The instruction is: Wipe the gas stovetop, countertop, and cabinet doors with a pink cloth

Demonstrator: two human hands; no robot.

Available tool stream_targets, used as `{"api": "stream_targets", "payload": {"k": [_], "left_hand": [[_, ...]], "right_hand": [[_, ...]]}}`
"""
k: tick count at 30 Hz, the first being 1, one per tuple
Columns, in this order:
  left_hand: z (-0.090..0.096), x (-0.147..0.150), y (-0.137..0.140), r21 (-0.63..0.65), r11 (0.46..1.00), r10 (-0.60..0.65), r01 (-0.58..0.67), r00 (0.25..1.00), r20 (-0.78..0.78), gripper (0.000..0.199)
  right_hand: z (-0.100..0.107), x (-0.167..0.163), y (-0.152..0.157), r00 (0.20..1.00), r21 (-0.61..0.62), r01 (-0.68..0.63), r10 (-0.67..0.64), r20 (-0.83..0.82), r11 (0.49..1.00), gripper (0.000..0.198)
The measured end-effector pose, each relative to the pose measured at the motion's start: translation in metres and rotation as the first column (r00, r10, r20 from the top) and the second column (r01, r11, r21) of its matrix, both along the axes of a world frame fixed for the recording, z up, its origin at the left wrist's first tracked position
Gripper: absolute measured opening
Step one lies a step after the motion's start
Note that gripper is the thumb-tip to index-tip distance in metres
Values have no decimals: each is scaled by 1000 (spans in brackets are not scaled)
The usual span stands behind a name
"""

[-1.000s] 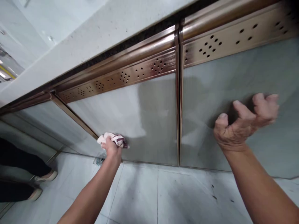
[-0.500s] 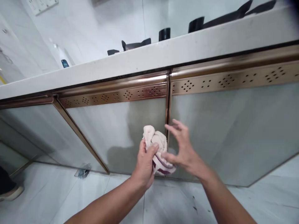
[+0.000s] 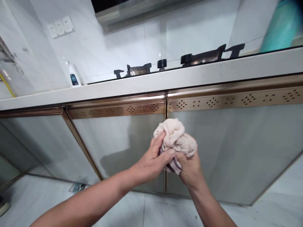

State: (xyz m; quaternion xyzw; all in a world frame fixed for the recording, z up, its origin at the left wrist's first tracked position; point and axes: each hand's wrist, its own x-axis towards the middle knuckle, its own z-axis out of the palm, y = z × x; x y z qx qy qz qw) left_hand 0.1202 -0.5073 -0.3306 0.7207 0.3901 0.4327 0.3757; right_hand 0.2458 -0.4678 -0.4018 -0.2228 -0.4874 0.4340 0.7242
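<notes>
A bunched pale pink cloth (image 3: pixel 174 134) with a dark stripe low on it is held between both hands, in front of the seam of two cabinet doors. My left hand (image 3: pixel 156 159) grips its left and lower side, thumb pressed across the front. From the right, my right hand (image 3: pixel 191 164) is closed around the other side; its thumb meets the left thumb near the middle, and its remaining fingers are hidden behind the folds.
Glass-fronted cabinet doors (image 3: pixel 224 148) stand below the white countertop edge (image 3: pixel 142 84). Above are a gas stove with black knobs (image 3: pixel 162 64), a white bottle (image 3: pixel 74 77) and a range hood (image 3: pixel 123 19). A clear plastic item (image 3: pixel 79 186) lies on the floor; part of a shoe (image 3: pixel 3 206) shows at left.
My right hand, apart with spread fingers before, has closed on the cloth. The cloth is more bunched up and slightly further right. The view has tilted up, showing more of the stove and hood.
</notes>
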Motion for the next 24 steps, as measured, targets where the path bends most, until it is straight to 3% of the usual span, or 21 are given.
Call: {"api": "stream_targets", "payload": {"k": [2, 3, 5, 6, 8, 10, 11, 12, 13, 15, 18, 22, 24], "left_hand": [[7, -12, 7, 263, 965, 46, 19, 970, -239, 74], [10, -21, 13, 414, 910, 126, 12, 944, -305, 72], [15, -46, 30, 698, 715, 364, -38, 873, -325, 65], [18, -62, 39, 806, 588, 488, -65, 823, -289, 62], [24, -97, 60, 926, 366, 683, -90, 702, -201, 59], [30, -132, 78, 967, 240, 797, -81, 586, -148, 61], [32, -147, 86, 976, 208, 827, -71, 545, -136, 61], [33, -158, 93, 980, 187, 846, -65, 518, -127, 61], [34, -166, 99, 985, 163, 856, -62, 505, -109, 61], [34, -171, 110, 990, 106, 869, -93, 493, -47, 63], [34, -161, 119, 975, -6, 880, -220, 463, 110, 65], [38, -153, 120, 974, -61, 853, -217, 495, 164, 58], [39, -155, 120, 981, -87, 839, -174, 518, 167, 59]], "right_hand": [[13, 6, 2, 991, 64, 129, -126, -51, 990, 63], [20, 12, 3, 970, 110, 234, -225, -88, 966, 62], [37, 31, 10, 867, 216, 497, -471, -162, 841, 61], [45, 44, 16, 781, 279, 623, -597, -181, 731, 61], [57, 75, 36, 557, 416, 788, -814, -167, 454, 63], [66, 102, 62, 276, 581, 797, -955, -110, 164, 66], [70, 109, 75, 145, 648, 760, -985, -89, 53, 65], [73, 111, 86, 47, 691, 723, -997, -64, -10, 64], [76, 107, 94, -12, 718, 695, -999, -39, -36, 61], [80, 80, 101, -38, 749, 662, -999, -9, -32, 55], [83, 13, 90, 31, 851, 526, -999, -29, -9, 46], [89, -47, 72, 107, 945, 316, -993, 51, 82, 32], [92, -41, 74, 96, 971, 236, -995, 10, 33, 23]]}}
